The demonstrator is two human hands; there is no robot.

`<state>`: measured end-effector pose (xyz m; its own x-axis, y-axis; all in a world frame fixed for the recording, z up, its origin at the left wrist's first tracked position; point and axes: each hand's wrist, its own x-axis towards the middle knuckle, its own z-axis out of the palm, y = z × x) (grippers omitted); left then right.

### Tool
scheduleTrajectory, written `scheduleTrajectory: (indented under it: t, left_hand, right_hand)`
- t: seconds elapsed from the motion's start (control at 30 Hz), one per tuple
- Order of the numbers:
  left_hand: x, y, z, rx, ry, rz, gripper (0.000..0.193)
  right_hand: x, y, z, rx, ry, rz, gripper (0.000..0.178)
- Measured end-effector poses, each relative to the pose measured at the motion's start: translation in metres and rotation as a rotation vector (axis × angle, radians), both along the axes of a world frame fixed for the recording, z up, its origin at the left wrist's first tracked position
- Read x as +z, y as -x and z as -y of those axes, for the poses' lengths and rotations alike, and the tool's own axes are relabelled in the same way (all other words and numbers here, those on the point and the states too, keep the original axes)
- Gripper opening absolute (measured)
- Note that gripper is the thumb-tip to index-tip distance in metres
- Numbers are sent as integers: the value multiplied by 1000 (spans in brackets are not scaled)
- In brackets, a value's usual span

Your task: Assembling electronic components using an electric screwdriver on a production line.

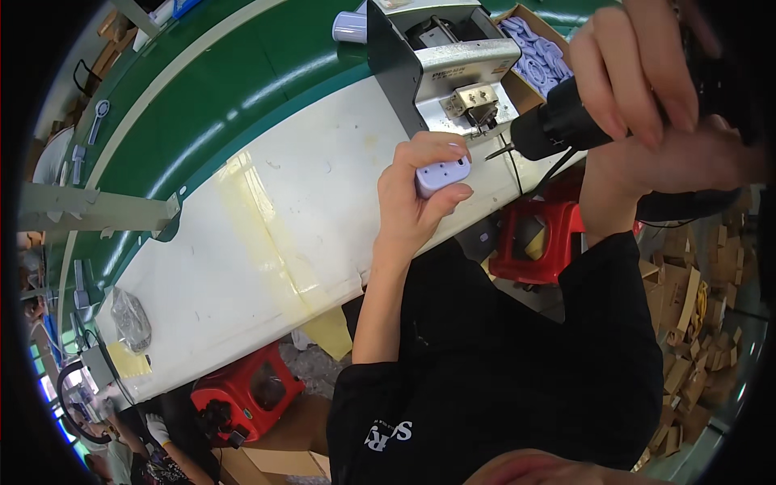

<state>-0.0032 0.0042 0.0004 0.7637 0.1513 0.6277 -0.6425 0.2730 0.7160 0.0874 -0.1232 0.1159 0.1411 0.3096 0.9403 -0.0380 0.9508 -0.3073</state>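
Observation:
My left hand [404, 190] grips a small lavender plastic housing [443, 175] between thumb and fingers, above the white worktable [323, 218]. Small dark holes show on the housing's upturned face. In my right hand [634, 77] is a black electric screwdriver [550, 123], held nearly level. Its thin bit points left at the housing, with a small gap between them. Just beyond my hands stands a grey metal screw feeder [465, 65] with a brass-coloured block at its front. Whether a screw sits on the bit is too small to tell.
Behind the feeder, a cardboard box [525, 16] holds several lavender parts. A lavender cylindrical piece [349, 27] lies by the feeder. The green conveyor belt [234, 89] curves along the far side, carrying several parts. A clear plastic bag [131, 319] lies at left. Red stools [533, 242] stand below.

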Motion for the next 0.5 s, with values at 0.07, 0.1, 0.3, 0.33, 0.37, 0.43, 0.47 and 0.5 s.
scheduleTrajectory:
  t: [0.07,0.1,0.3,0.33,0.37,0.43,0.47,0.5]
  left_hand:
    - [0,1,0,17,-13,-18,35]
    - [0,0,0,22,-14,-14,35]
    - [-1,4,-2,34,-59,-75,37]
    - [-1,5,-2,27,-60,-92,37]
    - [-1,4,-2,32,-58,-90,37]
    - [0,3,-2,25,-63,-77,37]
    - [0,3,-2,23,-68,-74,37]
    - [0,4,-3,30,-69,-75,37]
  right_hand:
    - [1,9,-6,-25,39,6,62]
    - [1,17,-3,-37,58,9,62]
    - [17,9,-6,-101,181,21,61]
    - [19,1,-9,-114,204,23,61]
    - [16,7,-12,-126,227,25,61]
    - [20,1,-7,-149,270,30,61]
    - [22,10,-13,-159,289,30,61]
    - [23,14,-15,-169,308,29,61]
